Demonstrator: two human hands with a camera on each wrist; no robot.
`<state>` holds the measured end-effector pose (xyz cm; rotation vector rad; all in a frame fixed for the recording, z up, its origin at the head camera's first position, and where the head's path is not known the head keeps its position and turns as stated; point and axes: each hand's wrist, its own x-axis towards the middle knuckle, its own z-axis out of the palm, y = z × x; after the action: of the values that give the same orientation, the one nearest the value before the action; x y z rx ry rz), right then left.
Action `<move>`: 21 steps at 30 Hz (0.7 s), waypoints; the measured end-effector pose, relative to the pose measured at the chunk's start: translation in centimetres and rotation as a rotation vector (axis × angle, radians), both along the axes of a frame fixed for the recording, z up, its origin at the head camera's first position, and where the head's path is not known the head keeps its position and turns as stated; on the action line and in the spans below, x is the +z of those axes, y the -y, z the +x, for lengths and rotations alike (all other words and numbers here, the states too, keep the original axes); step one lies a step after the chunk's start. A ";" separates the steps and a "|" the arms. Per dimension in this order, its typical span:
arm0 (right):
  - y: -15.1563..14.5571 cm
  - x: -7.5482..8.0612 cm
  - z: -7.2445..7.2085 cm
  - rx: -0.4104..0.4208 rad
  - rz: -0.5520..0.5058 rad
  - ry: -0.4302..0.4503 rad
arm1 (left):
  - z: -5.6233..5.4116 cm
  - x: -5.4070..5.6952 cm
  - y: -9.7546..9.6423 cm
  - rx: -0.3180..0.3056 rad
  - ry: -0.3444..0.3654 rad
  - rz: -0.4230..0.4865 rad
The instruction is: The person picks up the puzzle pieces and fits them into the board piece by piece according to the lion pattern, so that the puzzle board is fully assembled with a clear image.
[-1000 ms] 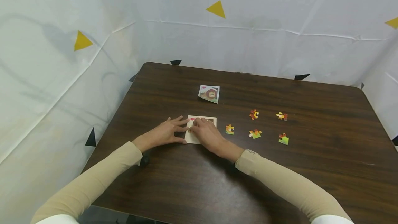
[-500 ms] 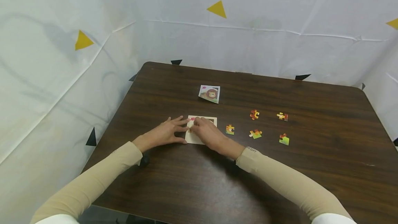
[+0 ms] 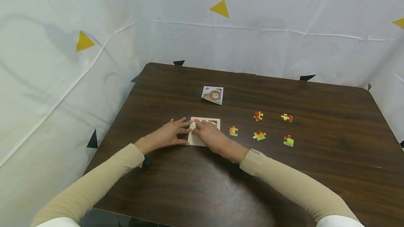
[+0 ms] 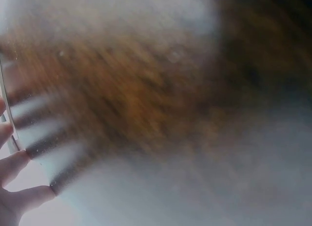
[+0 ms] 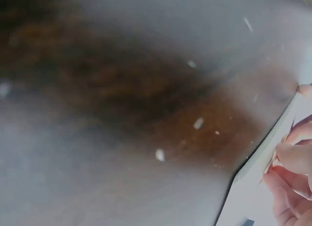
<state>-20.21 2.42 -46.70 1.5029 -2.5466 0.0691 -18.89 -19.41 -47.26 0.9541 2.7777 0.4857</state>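
Observation:
A pale puzzle board (image 3: 195, 141) lies on the brown table, a pink patch and a bit of printed picture showing on it. My left hand (image 3: 168, 134) is spread at its left side, with straight fingertips on the edge; in the left wrist view the fingers (image 4: 17, 165) show along that edge. Over the board's middle is my right hand (image 3: 210, 136), covering much of it. Its curled fingers and thumb pinch a thin puzzle piece (image 5: 271, 163) low over the board, mostly hidden by them.
Right of the board lie several loose puzzle pieces, including an orange one (image 3: 233, 131), a red one (image 3: 258, 116) and a green one (image 3: 288, 141). Behind the board is a creased lion picture card (image 3: 213, 95). White sheeting (image 3: 268, 45) stands beyond the table (image 3: 331, 122).
The right hand's fingertips have shifted a little on the board, slightly to the left. The left hand, loose pieces and picture card stay where they were.

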 end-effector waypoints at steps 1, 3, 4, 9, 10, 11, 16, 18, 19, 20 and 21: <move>0.0 0.0 0.0 -0.005 -0.001 0.006 | 0.0 0.0 0.0 0.000 0.002 0.001; 0.0 0.0 -0.1 -0.017 -0.006 0.017 | -0.1 0.1 -0.1 -0.004 0.001 -0.002; 0.0 0.0 -0.1 -0.023 -0.006 0.019 | -0.1 0.1 -0.1 -0.006 0.000 -0.005; 0.0 0.1 0.1 -0.043 0.003 0.012 | -0.2 0.2 -0.1 -0.011 -0.002 -0.012; 0.0 0.1 0.1 -0.047 0.007 0.001 | -0.3 0.2 -0.1 -0.010 -0.003 -0.012; 0.1 0.1 0.1 -0.051 0.012 -0.011 | -0.3 0.2 -0.1 -0.009 -0.003 -0.012; 0.2 0.0 0.1 -0.064 0.036 -0.055 | -0.2 0.2 0.0 -0.012 -0.003 -0.015; 0.2 -0.1 0.1 -0.068 0.029 -0.042 | -0.1 0.2 0.0 -0.010 0.000 -0.018; 0.1 -0.2 0.1 -0.069 0.021 -0.030 | -0.1 0.1 0.0 -0.008 0.001 -0.020; 0.0 -0.2 0.1 -0.071 0.011 -0.019 | -0.1 0.1 0.0 -0.005 0.002 -0.023; 0.0 -0.3 0.1 -0.072 0.002 -0.010 | 0.0 0.1 0.0 -0.001 0.005 -0.024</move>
<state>-20.09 2.44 -46.97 1.4069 -2.5912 0.0488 -18.92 -19.40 -47.16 0.9476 2.7723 0.4532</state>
